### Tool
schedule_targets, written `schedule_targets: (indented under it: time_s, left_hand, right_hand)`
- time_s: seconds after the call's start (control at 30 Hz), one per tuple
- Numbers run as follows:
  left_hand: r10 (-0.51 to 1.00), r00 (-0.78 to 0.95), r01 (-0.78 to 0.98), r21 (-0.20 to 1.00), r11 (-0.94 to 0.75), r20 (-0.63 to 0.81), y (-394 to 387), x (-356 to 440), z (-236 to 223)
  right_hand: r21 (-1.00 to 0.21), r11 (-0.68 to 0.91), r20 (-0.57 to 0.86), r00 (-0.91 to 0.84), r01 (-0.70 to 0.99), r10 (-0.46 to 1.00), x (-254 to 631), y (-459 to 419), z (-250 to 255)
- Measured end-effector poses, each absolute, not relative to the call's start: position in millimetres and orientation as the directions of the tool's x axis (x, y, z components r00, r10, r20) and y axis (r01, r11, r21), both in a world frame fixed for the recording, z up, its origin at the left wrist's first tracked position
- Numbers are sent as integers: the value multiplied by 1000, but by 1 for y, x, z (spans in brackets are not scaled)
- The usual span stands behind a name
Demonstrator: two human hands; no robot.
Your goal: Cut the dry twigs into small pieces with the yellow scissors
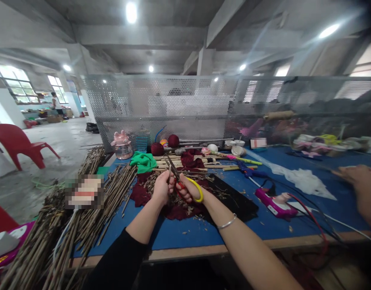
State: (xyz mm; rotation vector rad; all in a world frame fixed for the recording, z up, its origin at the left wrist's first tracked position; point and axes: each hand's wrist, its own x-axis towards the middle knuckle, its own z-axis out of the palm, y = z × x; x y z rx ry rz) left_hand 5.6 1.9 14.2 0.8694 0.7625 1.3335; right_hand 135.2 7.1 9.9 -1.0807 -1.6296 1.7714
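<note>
My right hand [188,188] is closed around the handles of a pair of scissors [198,189], whose loops are yellow and red. The dark blades [172,166] point up and away, just beside my left hand [163,188]. That hand is pinched on a thin twig [169,174], only partly visible between the fingers. Below both hands, dry brown plant scraps [152,183] are heaped on a dark red cloth [140,194]. A black cloth [238,201] lies to the right under more scraps.
Bundles of dry stalks [113,189] lie on the left. Wine-red balls [173,141], a green cloth [143,161] and a pink jar [121,147] stand behind. A purple power strip [276,203], a blue glue gun [249,171] and another person's hand [359,181] are rightward.
</note>
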Motion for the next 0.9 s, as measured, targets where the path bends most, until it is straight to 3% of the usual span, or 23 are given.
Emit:
schedule_targets:
  time_s: [0.1,0.17,0.3,0.4,0.47,0.57,0.67,0.73,0.8,0.9]
  left_hand:
    - [990,142,-519,852,70,5,4,4,15]
    - [994,108,-512,858,51,6,5,3,16]
    - [997,71,-448,894,24,8,5,3,18]
    - [995,97,-386,921,42,-5,3,5,18]
    - [994,109,-341,939,48,-11,3,6,16]
    - [999,47,-219,976,4,6,6,4,15]
    - [965,-177,43,981,-187,192,6,-4,17]
    - [905,-226,247,920,-304,360,2,-7,20]
    - [893,-106,384,846,-369,438,-5,-6,21]
    - [877,287,433,765,-478,386,-18,2,18]
  right_hand:
    - [-939,-279,-342,-659,203,670,141,12,22]
    - [-943,-209,-330,-626,261,707,142,16,30]
    - [-909,147,-73,-496,390,865,143,21,32]
    - [-808,358,130,-450,469,883,145,23,23]
    - [-736,450,224,-446,506,867,150,24,15]
    - [-675,500,249,-471,543,846,163,26,10]
    - [-686,461,159,-502,563,850,180,28,13]
    - [-707,435,75,-552,558,830,190,30,16]
    - [-740,408,50,-562,534,825,197,35,15]
    - [-768,350,148,-383,536,912,201,46,6]
